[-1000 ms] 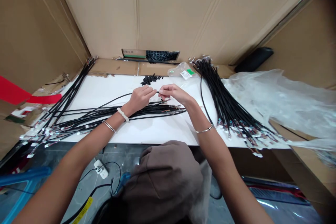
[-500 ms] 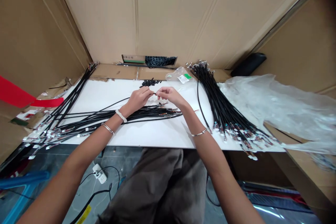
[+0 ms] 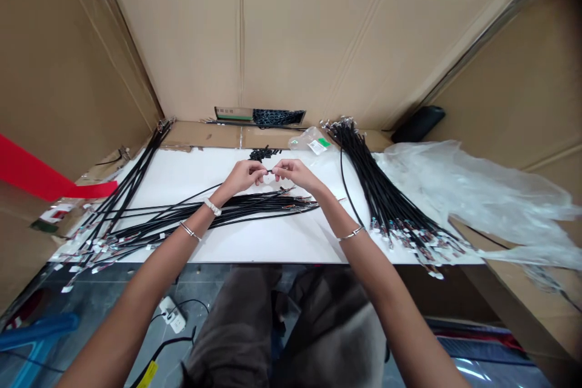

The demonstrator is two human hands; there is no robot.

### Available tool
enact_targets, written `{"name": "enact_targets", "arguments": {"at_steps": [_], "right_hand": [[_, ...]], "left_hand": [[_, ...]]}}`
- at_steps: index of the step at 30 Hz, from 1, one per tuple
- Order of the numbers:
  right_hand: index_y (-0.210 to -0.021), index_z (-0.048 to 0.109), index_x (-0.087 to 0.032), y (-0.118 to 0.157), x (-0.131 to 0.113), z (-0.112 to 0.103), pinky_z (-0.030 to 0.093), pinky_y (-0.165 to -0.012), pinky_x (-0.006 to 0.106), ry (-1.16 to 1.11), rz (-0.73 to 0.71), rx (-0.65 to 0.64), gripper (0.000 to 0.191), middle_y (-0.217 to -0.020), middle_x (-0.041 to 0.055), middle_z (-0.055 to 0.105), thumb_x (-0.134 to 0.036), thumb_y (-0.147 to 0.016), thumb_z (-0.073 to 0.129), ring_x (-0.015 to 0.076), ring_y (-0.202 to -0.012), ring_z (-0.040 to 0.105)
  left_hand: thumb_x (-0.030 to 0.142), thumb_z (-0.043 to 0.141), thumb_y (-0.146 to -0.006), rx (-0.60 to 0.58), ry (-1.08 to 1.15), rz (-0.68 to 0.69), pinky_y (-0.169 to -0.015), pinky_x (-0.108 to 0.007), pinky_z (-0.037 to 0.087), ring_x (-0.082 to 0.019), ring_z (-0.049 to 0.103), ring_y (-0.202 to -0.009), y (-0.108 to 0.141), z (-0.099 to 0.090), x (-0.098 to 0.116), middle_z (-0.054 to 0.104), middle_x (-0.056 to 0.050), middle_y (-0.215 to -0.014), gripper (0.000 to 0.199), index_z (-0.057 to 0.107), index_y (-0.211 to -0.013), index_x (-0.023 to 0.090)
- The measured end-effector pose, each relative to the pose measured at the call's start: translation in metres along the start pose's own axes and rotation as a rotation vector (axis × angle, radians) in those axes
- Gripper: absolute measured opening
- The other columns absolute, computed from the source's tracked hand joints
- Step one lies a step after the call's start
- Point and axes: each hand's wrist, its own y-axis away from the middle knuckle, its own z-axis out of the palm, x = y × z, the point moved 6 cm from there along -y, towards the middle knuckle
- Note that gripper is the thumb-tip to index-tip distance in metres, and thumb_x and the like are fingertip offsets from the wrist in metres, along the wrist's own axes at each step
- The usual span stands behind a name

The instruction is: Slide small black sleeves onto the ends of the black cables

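Note:
My left hand (image 3: 248, 176) is closed in a pinch on a black cable (image 3: 200, 193) that runs in from the lower left. Facing it, my right hand (image 3: 293, 173) pinches the thin black piece (image 3: 270, 171) that shows between the fingertips. Whether this is the cable's own end or a short tube over it, I cannot tell. Just behind my hands lies a small pile of short black tubes (image 3: 262, 153). Below my hands, a bundle of black cables (image 3: 245, 201) lies across the white table (image 3: 268, 242), bare wire ends to the right, white connectors to the left.
A thick bundle of black cables (image 3: 377, 179) fans out on the right, beside crumpled clear plastic sheeting (image 3: 473, 188). More cables (image 3: 140, 176) lie along the left side. A small plastic bag (image 3: 311, 140) sits at the back, against the cardboard wall (image 3: 300, 36). A red strip (image 3: 36, 173) hangs at left.
The view has tilted, so the table sits slightly lower. My left fingers have loosened and spread a little at the pinch; both hands stay close together on the thin black piece.

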Motion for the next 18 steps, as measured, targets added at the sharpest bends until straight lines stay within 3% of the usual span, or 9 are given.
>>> {"name": "enact_targets", "arguments": {"at_steps": [8,18], "right_hand": [[-0.07,0.063,-0.014,-0.007,-0.017,0.003,0.035,-0.058,0.026,-0.005,0.101,-0.168,0.031,-0.065,0.0012,0.062,-0.045,-0.075,0.064,0.0101,-0.059,0.046],[-0.07,0.068,-0.015,-0.024,-0.021,0.008,0.034,-0.057,0.025,0.033,0.21,-0.294,0.024,-0.067,0.0018,0.065,-0.039,-0.073,0.067,0.0101,-0.06,0.049]], "left_hand": [[0.023,0.057,-0.084,0.118,-0.128,0.069,-0.06,-0.022,0.046,-0.013,0.061,-0.056,0.008,-0.007,0.016,0.066,-0.002,-0.062,0.016,0.068,-0.076,0.014],[0.017,0.054,-0.087,0.169,-0.299,0.143,-0.063,-0.023,0.042,-0.013,0.06,-0.058,0.014,-0.012,0.011,0.067,-0.001,-0.064,0.017,0.068,-0.078,0.017]]}}
